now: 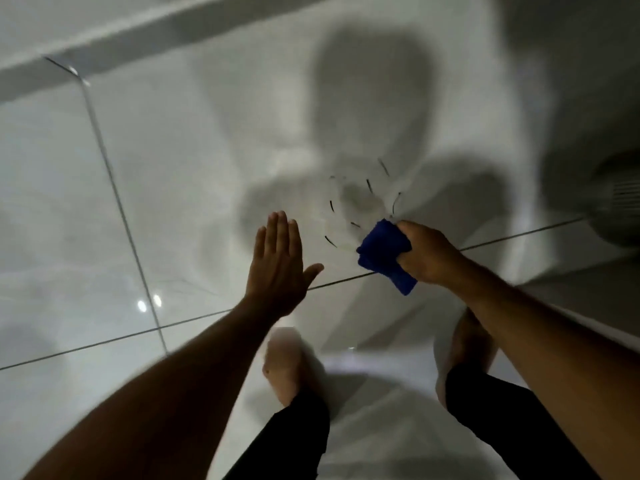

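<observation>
A folded dark blue cloth (386,254) is gripped in my right hand (427,252), held just above the glossy white tiled floor (173,188). A smudged grey stain with several short dark marks around it (360,202) lies on the tile just beyond the cloth. My left hand (277,265) is stretched out flat with straight fingers, left of the stain, holding nothing. The frame is motion-blurred.
My bare feet (287,365) and dark trouser legs (298,431) stand at the bottom centre and right. A round grey object with ribbed slats (620,199) sits at the right edge. A grey skirting line (138,36) runs along the wall at the top.
</observation>
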{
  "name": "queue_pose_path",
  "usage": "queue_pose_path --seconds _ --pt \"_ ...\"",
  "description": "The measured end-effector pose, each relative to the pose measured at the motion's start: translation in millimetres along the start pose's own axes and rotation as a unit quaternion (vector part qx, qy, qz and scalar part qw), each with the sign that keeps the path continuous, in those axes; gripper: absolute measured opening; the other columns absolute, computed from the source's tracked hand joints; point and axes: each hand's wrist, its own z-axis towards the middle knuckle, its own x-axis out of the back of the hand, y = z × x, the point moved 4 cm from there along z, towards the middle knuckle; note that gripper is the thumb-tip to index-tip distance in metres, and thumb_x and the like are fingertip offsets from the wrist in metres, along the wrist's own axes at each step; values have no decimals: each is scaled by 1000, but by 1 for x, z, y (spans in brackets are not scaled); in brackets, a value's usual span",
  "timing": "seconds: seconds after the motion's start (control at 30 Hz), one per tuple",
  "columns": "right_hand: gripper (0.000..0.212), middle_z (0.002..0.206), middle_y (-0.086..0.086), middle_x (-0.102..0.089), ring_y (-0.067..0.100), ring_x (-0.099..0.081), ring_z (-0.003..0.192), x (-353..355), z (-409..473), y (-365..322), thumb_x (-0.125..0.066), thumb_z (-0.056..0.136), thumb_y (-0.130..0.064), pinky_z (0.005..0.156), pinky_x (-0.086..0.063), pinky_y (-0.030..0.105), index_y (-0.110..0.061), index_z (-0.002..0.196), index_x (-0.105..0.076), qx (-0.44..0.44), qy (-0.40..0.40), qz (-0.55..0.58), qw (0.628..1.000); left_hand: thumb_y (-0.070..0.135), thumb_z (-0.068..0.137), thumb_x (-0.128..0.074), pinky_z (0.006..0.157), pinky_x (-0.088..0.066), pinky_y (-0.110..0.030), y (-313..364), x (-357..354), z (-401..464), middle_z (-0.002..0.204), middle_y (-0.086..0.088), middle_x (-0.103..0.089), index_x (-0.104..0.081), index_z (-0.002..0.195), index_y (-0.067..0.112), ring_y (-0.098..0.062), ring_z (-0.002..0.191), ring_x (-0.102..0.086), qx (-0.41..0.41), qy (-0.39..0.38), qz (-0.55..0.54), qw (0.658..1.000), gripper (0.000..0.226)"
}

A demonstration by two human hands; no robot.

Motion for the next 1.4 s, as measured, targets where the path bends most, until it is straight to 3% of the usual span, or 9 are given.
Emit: queue_pose_path --seconds 0.13,0.37,0.67,0.83,0.97,1.17,1.23,1.3,1.4 --pt "52 123 15 -63 33 -60 108 -32 69 55 -58 83 2 90 -53 42 -15 131 -51 -18 -17 -51 998 69 94 -17 124 2 -50 -10 -81 37 164 -29 -1 -3 154 -6 -41 153 3 20 8 -7 1000 97" --pt "87 164 24 -7 47 -9 149 -77 97 102 -42 91 -58 120 -13 63 -11 157 -10 39 272 -151 949 59 98 -21 123 2 -54 -37 -130 79 164 -28 -7 -8 155 -3 -40 153 -3 128 114 -65 983 86" --pt "77 160 23 -25 45 -21 148 -5 208 50 -35 97 -66 120 -19 59 -17 155 -25 220 384 -274 854 63 95 -17 124 8 -48 -46 -138 85 165 -26 -7 -6 155 -1 -38 154 0 102 145 -55 983 89" --pt "83 164 20 -15 44 -12 150 -78 142 114 -48 93 -60 121 -13 61 -17 157 -18 277 309 -319 852 65 94 -14 124 3 -52 -48 -139 85 165 -27 -6 -8 155 -3 -38 154 2 103 142 -49 983 91" --pt "83 167 10 -7 37 -10 152 -65 128 165 -47 92 -63 124 -5 53 -24 158 -15 484 112 -451 742 63 95 -17 123 -4 -57 -46 -139 84 163 -29 -10 -12 154 -5 -40 154 -1 92 151 -46 983 90" --pt "76 159 25 -22 47 -23 146 -101 101 164 -47 95 -50 114 -26 64 -12 156 -21 50 394 -148 906 63 94 -19 123 -4 -58 -46 -141 85 164 -28 -8 -11 155 -4 -40 154 1 90 154 -43 983 91" --pt "78 162 20 -21 44 -18 149 -145 81 143 -53 92 -52 114 -24 65 -15 155 -24 262 243 -261 897 64 94 -18 123 -2 -57 -46 -141 85 164 -28 -7 -10 155 -5 -39 154 2 87 154 -50 983 92" --pt "76 160 14 -29 37 -20 150 -124 94 132 -54 89 -53 120 -21 58 -20 153 -30 532 48 -372 759 64 94 -17 123 0 -55 -47 -140 86 164 -29 -7 -9 155 -4 -38 154 5 88 161 -49 982 92" --pt "76 153 20 -41 41 -33 143 -47 160 99 -55 86 -53 121 -22 56 -18 150 -35 562 85 -414 711 65 94 -15 124 4 -51 -47 -143 85 164 -29 -7 -8 155 -3 -37 154 5 90 167 -37 981 91"
